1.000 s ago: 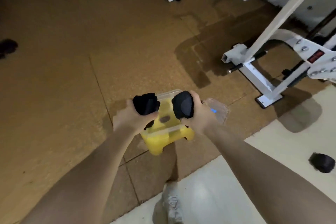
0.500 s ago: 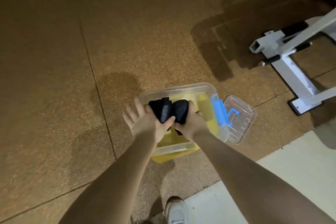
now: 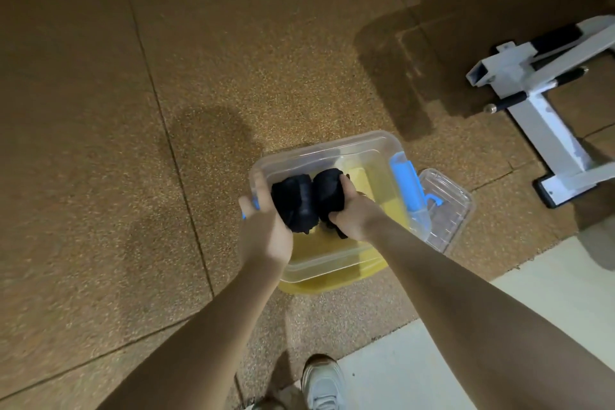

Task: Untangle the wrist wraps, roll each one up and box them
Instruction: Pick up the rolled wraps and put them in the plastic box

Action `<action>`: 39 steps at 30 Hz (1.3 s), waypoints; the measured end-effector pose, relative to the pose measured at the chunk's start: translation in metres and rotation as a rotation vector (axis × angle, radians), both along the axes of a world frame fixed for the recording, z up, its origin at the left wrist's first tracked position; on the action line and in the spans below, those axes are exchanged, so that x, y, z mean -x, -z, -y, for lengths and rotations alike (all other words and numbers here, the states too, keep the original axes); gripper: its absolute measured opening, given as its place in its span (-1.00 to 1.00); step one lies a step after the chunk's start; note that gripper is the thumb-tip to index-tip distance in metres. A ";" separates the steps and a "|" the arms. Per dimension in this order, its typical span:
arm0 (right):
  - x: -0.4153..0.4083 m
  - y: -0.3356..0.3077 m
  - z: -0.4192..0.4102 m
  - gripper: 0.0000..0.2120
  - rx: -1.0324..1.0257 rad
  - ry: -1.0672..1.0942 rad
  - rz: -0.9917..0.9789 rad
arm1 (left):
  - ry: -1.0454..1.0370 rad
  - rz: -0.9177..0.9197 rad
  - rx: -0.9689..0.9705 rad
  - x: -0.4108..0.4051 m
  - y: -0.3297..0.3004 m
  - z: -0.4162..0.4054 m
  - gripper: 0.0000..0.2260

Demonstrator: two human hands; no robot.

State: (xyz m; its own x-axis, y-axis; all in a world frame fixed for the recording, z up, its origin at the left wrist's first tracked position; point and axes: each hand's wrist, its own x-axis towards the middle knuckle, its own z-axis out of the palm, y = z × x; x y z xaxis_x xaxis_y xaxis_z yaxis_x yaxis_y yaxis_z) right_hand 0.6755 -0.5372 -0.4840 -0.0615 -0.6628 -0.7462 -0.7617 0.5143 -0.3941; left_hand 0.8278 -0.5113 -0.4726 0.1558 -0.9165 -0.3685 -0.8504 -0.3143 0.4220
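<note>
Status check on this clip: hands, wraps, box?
Left hand and right hand each gripping a rolled black wrap, both inside the clear box. Lid off alongside. Nothing blocking.

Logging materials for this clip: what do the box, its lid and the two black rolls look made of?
The box looks like clear glossy plastic: the yellow beneath shows through its walls. The lid on the floor beside it looks the same, with a blue latch. The left roll and right roll look like matte black fabric, soft-edged, probably woven; the weave is too dark to tell.
</note>
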 end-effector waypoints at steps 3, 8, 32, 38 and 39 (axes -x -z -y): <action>-0.005 -0.022 -0.007 -0.25 0.061 -0.062 -0.091 | 0.052 0.160 0.001 -0.004 -0.016 0.004 -0.37; 0.019 -0.090 -0.024 -0.55 0.290 -0.041 -0.063 | 0.311 0.268 0.006 0.015 -0.072 0.010 -0.53; 0.513 -0.228 -0.524 -0.59 0.259 0.807 -0.416 | 1.203 -0.293 0.174 0.532 -0.185 -0.334 -0.56; 0.640 -0.207 -0.652 -0.55 0.158 0.857 -0.413 | 1.322 -0.278 0.096 0.699 -0.164 -0.453 -0.56; 0.656 -0.202 -0.668 -0.57 0.143 0.863 -0.412 | 1.305 -0.292 0.090 0.718 -0.158 -0.468 -0.55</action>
State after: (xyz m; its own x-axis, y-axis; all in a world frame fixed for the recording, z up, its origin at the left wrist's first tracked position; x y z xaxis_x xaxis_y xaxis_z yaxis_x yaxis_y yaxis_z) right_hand 0.0191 0.1306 -0.2823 -0.8088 -0.3493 -0.4731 -0.2363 0.9297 -0.2826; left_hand 0.1103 -0.0434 -0.3142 -0.9188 -0.3564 -0.1694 -0.3812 0.6908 0.6144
